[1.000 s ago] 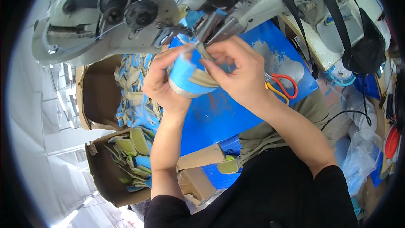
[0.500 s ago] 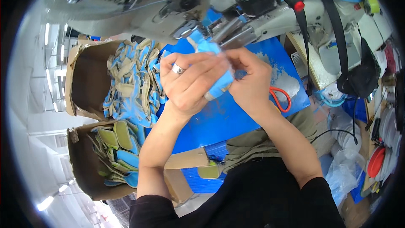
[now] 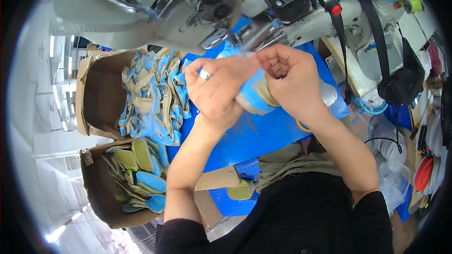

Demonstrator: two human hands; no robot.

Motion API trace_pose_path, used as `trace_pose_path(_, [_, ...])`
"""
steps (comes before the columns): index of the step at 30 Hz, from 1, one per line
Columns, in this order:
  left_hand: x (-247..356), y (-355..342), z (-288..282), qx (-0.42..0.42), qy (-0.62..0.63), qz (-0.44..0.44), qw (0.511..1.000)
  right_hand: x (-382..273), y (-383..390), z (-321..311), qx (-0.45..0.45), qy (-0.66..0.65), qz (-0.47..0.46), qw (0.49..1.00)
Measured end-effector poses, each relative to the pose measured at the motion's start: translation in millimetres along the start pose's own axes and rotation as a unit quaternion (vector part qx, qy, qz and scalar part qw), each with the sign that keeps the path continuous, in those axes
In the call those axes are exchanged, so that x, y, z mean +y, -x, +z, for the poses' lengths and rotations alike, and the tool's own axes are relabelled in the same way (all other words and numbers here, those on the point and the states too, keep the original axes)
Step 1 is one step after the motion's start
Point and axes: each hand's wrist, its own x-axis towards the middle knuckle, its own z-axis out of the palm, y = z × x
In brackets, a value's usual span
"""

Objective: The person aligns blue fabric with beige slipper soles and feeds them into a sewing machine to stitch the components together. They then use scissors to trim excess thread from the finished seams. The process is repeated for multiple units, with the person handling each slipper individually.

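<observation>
Compared with half a second ago, more of the band's beige side shows below the knuckles, so the cloth band [image 3: 258,95] has probably been turned between the hands, under the grey sewing machine [image 3: 101,16]. The left hand [image 3: 215,91], slightly blurred, is closed over it; the right hand [image 3: 296,77] curls narrowly at its edge, whether gripping I cannot tell. The band looks soft, bent into a curve, blue strip beside beige fabric; the table [image 3: 245,136] is smooth, glossy blue.
</observation>
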Motion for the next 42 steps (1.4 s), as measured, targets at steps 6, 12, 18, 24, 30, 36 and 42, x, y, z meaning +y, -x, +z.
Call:
trace_pose_path(6, [5,6,-7,-0.021,-0.012,-0.003,1.0,-5,6,-8,-0.053,-0.032,0.035,0.997])
trace_pose_path(12, [4,25,0,0.003,-0.012,-0.002,1.0,3,21,-17,-0.069,0.05,-0.011,0.996])
trace_pose_path(18, [12,32,-1,-0.04,-0.003,-0.015,0.999,10,30,-21,-0.093,-0.02,0.029,0.995])
trace_pose_path(24, [17,32,1,-0.053,0.114,-0.104,0.987,12,30,-22,-0.118,-0.083,0.051,0.988])
trace_pose_path(30, [11,37,0,-0.06,0.153,-0.13,0.978,12,28,-22,-0.125,-0.074,0.044,0.988])
trace_pose_path(36, [21,23,-13,-0.083,-0.009,-0.043,0.996,16,26,-12,-0.095,-0.119,0.036,0.988])
trace_pose_path(42, [26,17,-9,-0.044,-0.054,-0.015,0.997,15,27,-18,-0.109,-0.097,0.054,0.988])
